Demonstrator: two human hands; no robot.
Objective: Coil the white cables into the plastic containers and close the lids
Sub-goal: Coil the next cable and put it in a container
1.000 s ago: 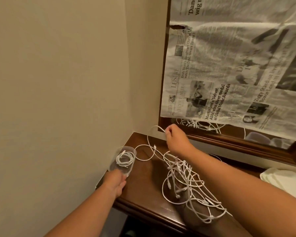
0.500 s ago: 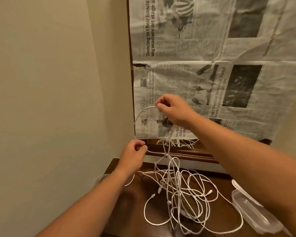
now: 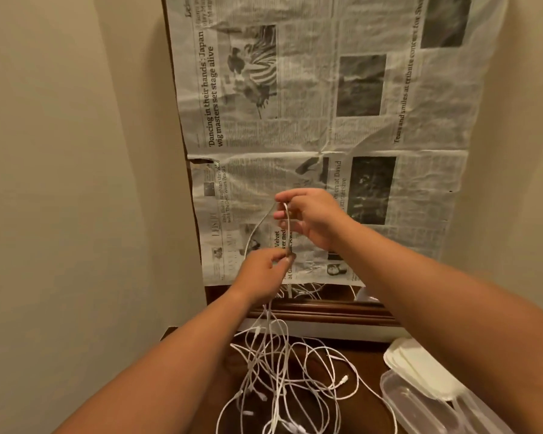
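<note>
Both hands are raised in front of the newspaper-covered mirror. My right hand [image 3: 311, 219] pinches the top of a loop of white cable [image 3: 261, 225]. Lower and to the left, my left hand [image 3: 262, 270] pinches the same cable between thumb and fingers. From my left hand strands hang down to a tangle of white cables [image 3: 282, 377] on the dark wooden table [image 3: 370, 355]. Clear plastic containers [image 3: 417, 402] lie at the table's right, with a white lid [image 3: 420, 364] on them. The container with the coiled cable is out of view.
A newspaper [image 3: 326, 136] hangs over a wood-framed mirror [image 3: 320, 308] directly behind the table. A beige wall [image 3: 76, 183] closes the left side, and another wall stands at the right.
The view swung from the left corner to the table's middle. My left hand left the container and took the cable. Both hands rose with the cable, and the left moved closer under the right.
</note>
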